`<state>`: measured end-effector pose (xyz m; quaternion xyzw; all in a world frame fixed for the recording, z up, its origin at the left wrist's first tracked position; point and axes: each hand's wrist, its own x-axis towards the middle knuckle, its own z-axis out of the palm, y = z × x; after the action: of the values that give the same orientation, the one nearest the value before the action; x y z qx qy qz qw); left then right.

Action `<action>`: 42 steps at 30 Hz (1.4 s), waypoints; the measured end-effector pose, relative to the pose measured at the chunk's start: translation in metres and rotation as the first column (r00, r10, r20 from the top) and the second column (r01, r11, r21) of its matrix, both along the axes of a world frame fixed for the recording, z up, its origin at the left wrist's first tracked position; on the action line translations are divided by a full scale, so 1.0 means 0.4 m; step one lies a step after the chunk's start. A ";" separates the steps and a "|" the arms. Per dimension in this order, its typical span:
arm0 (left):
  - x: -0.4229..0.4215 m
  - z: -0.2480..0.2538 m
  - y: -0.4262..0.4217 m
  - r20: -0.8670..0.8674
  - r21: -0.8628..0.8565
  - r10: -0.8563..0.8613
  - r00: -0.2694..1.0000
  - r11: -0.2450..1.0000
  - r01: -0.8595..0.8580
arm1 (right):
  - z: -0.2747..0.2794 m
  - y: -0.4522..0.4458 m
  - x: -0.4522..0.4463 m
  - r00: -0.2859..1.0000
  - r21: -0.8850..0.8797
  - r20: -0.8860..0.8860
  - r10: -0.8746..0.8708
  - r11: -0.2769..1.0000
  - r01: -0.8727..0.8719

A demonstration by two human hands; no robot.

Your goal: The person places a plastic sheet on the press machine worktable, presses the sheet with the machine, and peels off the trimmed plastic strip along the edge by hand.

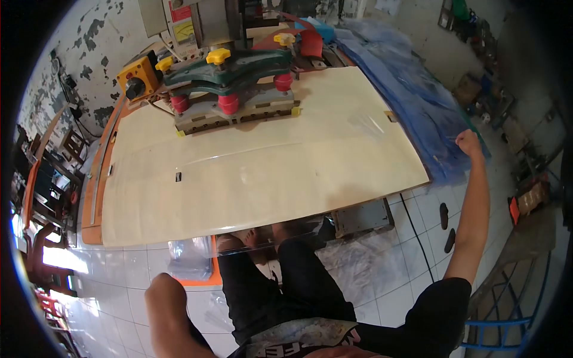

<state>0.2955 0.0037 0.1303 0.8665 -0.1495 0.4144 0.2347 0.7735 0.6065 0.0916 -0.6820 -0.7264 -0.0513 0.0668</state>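
At the right, my right hand (469,143) is closed at the outer edge of a pile of blue-looking clear plastic sheets (412,101), its fingers curled on the plastic. My left arm is bent at the lower left, with the elbow showing; the left hand itself is out of sight. In front of me a large cream board (256,179) covers the table. A press head (239,107) with red cylinders and yellow knobs stands over the board's back part.
A yellow control box (137,77) with a black knob sits at the back left. Under the board's front edge are a grey metal box (362,218) and a plastic bundle (192,259). A blue metal frame (498,334) stands at the lower right.
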 end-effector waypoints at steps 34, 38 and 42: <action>-0.081 -1.003 0.058 0.132 -0.833 0.683 0.718 -0.316 0.454 | 0.000 0.123 0.057 0.986 0.374 0.159 -0.057 0.927 -0.007; -0.078 -0.998 0.063 0.122 -0.821 0.684 0.719 -0.337 0.460 | 0.043 0.176 0.084 0.999 0.609 0.028 -0.026 0.793 0.003; -0.074 -0.989 0.068 0.081 -0.827 0.685 0.724 -0.359 0.433 | 0.085 0.154 0.070 0.979 0.714 -0.088 0.185 0.696 -0.067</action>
<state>0.2661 0.0307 -0.2651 0.0772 0.3103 0.6387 0.6999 0.8015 0.6682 0.1257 -0.5544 -0.6888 -0.2688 0.3821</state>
